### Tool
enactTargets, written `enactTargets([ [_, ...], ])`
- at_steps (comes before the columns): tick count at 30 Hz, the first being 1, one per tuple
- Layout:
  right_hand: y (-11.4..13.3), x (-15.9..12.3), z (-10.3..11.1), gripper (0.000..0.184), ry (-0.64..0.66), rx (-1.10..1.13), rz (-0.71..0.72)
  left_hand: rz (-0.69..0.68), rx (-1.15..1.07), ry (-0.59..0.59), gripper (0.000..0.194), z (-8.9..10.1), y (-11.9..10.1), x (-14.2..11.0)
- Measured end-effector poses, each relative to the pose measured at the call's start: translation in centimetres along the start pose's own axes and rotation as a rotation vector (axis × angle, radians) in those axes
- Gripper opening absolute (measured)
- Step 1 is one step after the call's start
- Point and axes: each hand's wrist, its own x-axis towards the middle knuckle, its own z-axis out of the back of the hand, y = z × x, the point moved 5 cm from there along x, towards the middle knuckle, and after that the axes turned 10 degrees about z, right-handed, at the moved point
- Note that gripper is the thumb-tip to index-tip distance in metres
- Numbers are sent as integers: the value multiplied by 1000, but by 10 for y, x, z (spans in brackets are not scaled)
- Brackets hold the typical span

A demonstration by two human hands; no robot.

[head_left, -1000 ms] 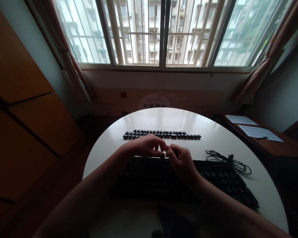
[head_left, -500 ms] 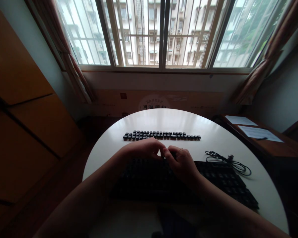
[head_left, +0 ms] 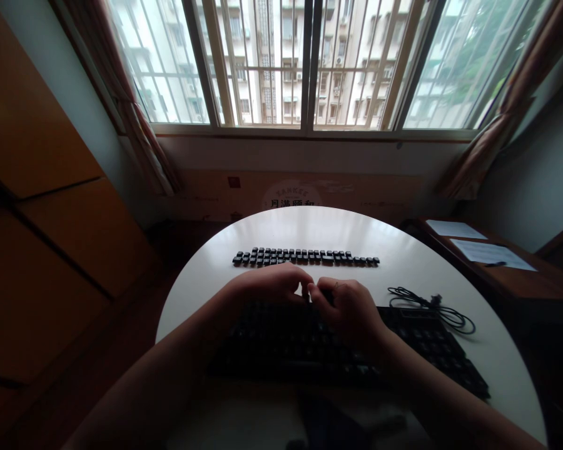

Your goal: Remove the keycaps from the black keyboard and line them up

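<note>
My left hand [head_left: 276, 281] reaches over the back edge of a black keyboard [head_left: 281, 350], its thumb and fingers pinched together. What the pinch holds is hidden or too small to see. Just to its right, my right hand [head_left: 351, 306] is closed, its fingertips meeting those of the left. Dark material shows inside its curled fingers, and thin wire loops stick out above them, like a keycap puller [head_left: 328, 292]. Behind both hands, black keycaps [head_left: 304, 256] lie in neat rows. Shadow and my arms cover much of the keyboard.
The round white table [head_left: 201, 256] carries all this. A coiled black cable [head_left: 450, 319] lies behind the keyboard's right end. To the right, a brown desk [head_left: 544, 281] bears paper sheets [head_left: 490, 253] and a dark pen [head_left: 496, 264]. A dark blue shape [head_left: 333, 425] is near the front.
My right hand and wrist have shifted slightly to the right and turned a little, so the wire loops show less. The left hand stays almost still.
</note>
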Motion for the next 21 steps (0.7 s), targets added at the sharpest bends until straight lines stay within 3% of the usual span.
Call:
enactTargets([
  [6, -10, 2, 10, 40, -68, -59, -54, 91, 15, -250, 25, 15, 18, 1],
  [12, -7, 2, 9, 42, -72, -62, -33, 147, 67, -532, 21, 31, 40, 0],
  [21, -12, 2, 1, 41, -57, -45, -11, 142, 268, -388, 23, 10, 57, 11],
])
